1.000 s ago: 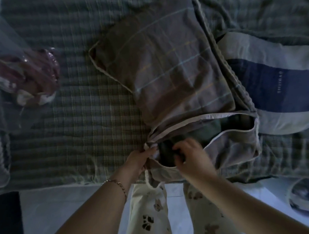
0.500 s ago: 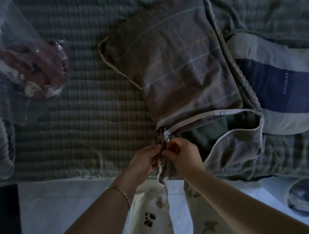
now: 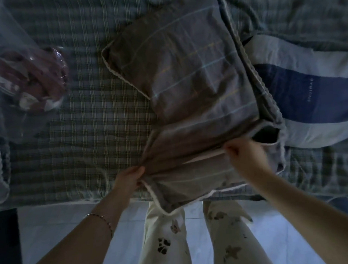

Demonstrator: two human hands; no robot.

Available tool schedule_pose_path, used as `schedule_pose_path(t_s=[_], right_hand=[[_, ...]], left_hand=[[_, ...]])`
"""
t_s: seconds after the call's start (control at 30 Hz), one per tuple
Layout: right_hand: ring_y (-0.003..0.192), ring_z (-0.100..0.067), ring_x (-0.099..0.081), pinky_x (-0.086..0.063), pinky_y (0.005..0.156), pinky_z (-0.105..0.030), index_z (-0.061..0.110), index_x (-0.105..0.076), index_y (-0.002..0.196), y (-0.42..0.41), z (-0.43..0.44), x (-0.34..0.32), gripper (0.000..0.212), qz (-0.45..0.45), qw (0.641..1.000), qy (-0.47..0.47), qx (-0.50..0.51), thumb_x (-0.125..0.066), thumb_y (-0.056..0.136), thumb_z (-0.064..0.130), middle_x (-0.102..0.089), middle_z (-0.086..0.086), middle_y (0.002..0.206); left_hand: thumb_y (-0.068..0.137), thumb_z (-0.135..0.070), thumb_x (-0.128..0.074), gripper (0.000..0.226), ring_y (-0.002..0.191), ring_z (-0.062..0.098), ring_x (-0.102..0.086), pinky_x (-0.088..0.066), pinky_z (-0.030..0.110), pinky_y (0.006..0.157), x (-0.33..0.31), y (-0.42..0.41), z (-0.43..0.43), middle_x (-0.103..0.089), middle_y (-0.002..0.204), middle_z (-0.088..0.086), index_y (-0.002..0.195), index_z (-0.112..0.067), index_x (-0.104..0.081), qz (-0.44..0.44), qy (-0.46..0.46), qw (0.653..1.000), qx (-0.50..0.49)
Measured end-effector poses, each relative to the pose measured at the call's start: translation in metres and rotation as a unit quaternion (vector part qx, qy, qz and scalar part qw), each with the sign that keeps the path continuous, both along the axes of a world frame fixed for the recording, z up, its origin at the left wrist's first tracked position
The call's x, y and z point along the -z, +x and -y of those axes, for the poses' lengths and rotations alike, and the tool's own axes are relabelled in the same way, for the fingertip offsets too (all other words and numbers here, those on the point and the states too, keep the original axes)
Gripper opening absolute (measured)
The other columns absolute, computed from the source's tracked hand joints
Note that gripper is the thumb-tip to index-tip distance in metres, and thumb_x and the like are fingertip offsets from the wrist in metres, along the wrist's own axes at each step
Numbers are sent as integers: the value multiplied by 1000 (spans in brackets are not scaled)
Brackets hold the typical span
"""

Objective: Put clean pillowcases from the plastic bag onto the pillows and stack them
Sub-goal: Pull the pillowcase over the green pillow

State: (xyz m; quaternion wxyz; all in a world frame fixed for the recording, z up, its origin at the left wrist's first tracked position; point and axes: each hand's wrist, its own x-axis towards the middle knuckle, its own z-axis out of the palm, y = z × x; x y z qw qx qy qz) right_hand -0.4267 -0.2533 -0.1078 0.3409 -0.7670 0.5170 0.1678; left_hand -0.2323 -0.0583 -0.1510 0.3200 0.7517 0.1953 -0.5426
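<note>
Hands split apart: right hand (image 3: 246,160) moved right along the pillowcase (image 3: 186,74) opening, left hand (image 3: 129,178) stays pinching the left corner. Opening now mostly closed; only a dark gap remains at the right end.

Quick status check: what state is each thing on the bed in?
Pillowcase: filled, opening gaping only at its right end.
Left hand: grips the opening's left corner.
Right hand: pinches the opening's edge.
Plastic bag: on the bed, reddish fabric inside.
Blue-striped pillow: lying flat alongside.
</note>
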Motion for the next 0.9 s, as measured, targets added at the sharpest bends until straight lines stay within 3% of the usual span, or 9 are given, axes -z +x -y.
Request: schedule_pose_path(t_s=[0.1, 0.27, 0.43, 0.53, 0.6, 0.67, 0.73, 0.83, 0.9], right_hand=[[84, -31, -61, -50, 71, -37, 15, -69, 95, -34, 31, -8, 15, -20, 996, -46, 74, -56, 88, 11, -68, -10, 90], [75, -16, -60, -45, 67, -28, 17, -68, 88, -45, 34, -32, 12, 73, 997, -26, -4, -61, 84, 8, -60, 6, 78], [65, -15, -57, -46, 59, -29, 14, -66, 78, -52, 52, -41, 14, 149, 987, -25, -54, -62, 82, 1, -60, 5, 70], [60, -9, -48, -35, 52, -23, 15, -56, 73, -70, 84, -18, 18, 65, 994, -44, 77, -55, 87, 4, -52, 6, 65], [58, -13, -42, -31, 49, -25, 19, -46, 69, -86, 104, 2, 23, 17, 977, -39, 210, -57, 87, 9, -48, 2, 65], [57, -16, -41, -27, 47, -26, 18, -42, 72, -94, 99, 19, 25, -17, 960, -24, 280, -60, 87, 21, -45, 1, 65], [59, -17, -46, -33, 46, -24, 17, -45, 81, -90, 80, 30, 23, 15, 942, 26, 335, -60, 88, 33, -49, 1, 67], [94, -17, -56, -47, 74, -26, 13, -43, 123, -76, 42, 29, 61, 26, 910, 194, 364, -68, 78, 45, -55, -4, 111], [116, -26, -53, -46, 90, -33, 11, -33, 139, -68, 29, 30, 91, -37, 914, 231, 331, -73, 69, 51, -50, -9, 132]], left_hand=[[90, -11, -57, 26, 94, 35, -55, -44, 40, 82, 6, -6, 6, -59, 113, 26, 113, 0, -61, 192, 110, 943, 247], [52, -51, -78, 79, 95, 30, -58, -49, 40, 81, -7, -90, 83, -58, 114, 9, 121, -23, -51, 455, -123, 612, 635], [48, -31, -89, 36, 58, 23, -61, -44, 24, 41, -3, -121, 133, -61, 66, -2, 74, -20, -67, 444, -170, 606, 638], [72, -29, -61, 7, 58, 20, -60, -39, 20, 38, -2, -108, 121, -59, 64, -5, 71, -21, -62, 451, -257, 572, 636], [79, -33, -46, 19, 63, 19, -60, -41, 21, 42, -1, -95, 110, -59, 68, -6, 73, -21, -59, 454, -289, 567, 624], [81, -39, -46, 25, 75, 21, -60, -45, 25, 58, 6, -84, 99, -62, 78, -3, 78, -20, -61, 466, -257, 591, 606], [79, -42, -58, 36, 104, 27, -50, -43, 35, 86, 7, -83, 90, -57, 112, 4, 106, -18, -60, 462, -132, 696, 534], [64, -48, -78, 105, 133, 35, -26, -26, 47, 108, -4, -88, 87, -24, 146, 17, 144, -10, -21, 210, 132, 916, 317], [60, -52, -80, 116, 133, 37, -31, -30, 43, 109, -1, -94, 88, -26, 146, 19, 145, -4, -18, 67, 165, 956, 235]])
